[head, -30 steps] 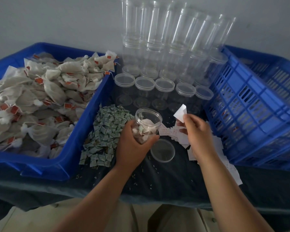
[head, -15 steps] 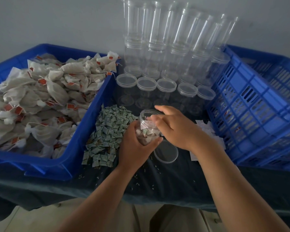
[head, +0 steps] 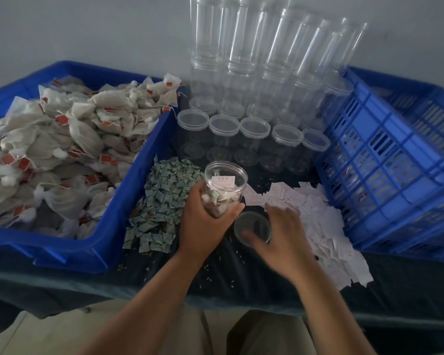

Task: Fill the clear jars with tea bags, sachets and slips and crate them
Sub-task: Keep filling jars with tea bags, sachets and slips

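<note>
Head view, single frame. My left hand (head: 203, 221) grips an open clear jar (head: 224, 185) round its lower half, near the middle of the desk (head: 241, 275). Jar contents: tea bags at the bottom, one green sachet, and one white slip (head: 223, 181) lying flat near the mouth. My right hand (head: 285, 234) is over the loose lid (head: 251, 224), which lies on the desk just right of the jar. Thumb and fingers are spread either side of it; with the motion blur I cannot tell whether they grip. A sachet heap (head: 162, 198) lies left of the jar and loose slips (head: 323, 221) right of it. The tea bag bin (head: 62, 139) is far left, the blue crate (head: 385, 170) far right, and lidded empty jars (head: 254, 134) stand behind.
</note>
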A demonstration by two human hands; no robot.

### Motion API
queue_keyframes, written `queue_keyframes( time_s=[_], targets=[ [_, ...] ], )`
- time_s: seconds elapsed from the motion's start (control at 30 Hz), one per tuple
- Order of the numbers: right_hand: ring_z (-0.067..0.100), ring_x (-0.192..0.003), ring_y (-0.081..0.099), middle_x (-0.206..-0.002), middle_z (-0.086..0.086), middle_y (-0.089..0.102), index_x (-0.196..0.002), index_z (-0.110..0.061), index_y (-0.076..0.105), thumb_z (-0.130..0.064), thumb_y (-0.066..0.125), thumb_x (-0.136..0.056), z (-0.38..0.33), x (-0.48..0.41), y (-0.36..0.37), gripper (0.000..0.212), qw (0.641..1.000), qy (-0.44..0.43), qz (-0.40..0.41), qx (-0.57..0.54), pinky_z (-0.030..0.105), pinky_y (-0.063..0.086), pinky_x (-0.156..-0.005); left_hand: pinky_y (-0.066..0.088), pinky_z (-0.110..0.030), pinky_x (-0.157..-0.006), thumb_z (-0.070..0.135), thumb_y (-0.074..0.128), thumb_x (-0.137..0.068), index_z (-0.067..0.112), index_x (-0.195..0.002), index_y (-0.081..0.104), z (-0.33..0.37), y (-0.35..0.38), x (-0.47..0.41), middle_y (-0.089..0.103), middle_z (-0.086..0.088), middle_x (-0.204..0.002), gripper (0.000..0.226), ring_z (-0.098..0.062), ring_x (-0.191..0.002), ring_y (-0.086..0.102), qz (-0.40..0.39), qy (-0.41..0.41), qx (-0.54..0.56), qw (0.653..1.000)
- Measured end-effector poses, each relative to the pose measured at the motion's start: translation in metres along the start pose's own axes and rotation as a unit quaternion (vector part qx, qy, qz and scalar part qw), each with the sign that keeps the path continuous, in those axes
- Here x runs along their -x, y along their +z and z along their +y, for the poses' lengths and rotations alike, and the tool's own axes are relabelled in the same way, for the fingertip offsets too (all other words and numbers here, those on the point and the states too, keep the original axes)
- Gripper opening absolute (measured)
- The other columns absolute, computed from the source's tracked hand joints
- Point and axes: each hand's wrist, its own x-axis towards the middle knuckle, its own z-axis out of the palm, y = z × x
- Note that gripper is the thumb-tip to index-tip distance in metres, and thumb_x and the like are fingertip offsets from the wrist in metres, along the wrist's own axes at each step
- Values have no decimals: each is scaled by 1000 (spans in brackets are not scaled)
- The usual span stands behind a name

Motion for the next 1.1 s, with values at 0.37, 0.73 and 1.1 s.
queue_keyframes(
  time_s=[0.37,0.73,1.1],
  targets=[
    [-12,-117,54,-142,-19,25,-162,-33,25,-11,96,-77,9,18,24,113,956,-4,177,-234,2,49,-79,59,-17,-83,57,93,-69,49,-125,57,6,1,1,72,24,-118,67,2,-103,72,4,8,-9,1000],
    [19,-152,38,-158,1,50,-157,-15,54,-5,61,-85,13,12,10,72,941,-331,-64,-3,41,35,-126,62,-44,-90,62,91,-68,33,-131,58,0,0,1,72,13,-117,77,-8,-106,72,-5,-8,-54,998],
    [3,-127,56,-147,-22,51,-151,-50,46,-73,76,-78,22,4,-19,83,986,-155,16,-52,31,51,-105,62,-44,-88,60,92,-66,33,-125,60,0,0,1,72,10,-111,73,-10,-100,72,-5,1,-50,999]
  ],
)
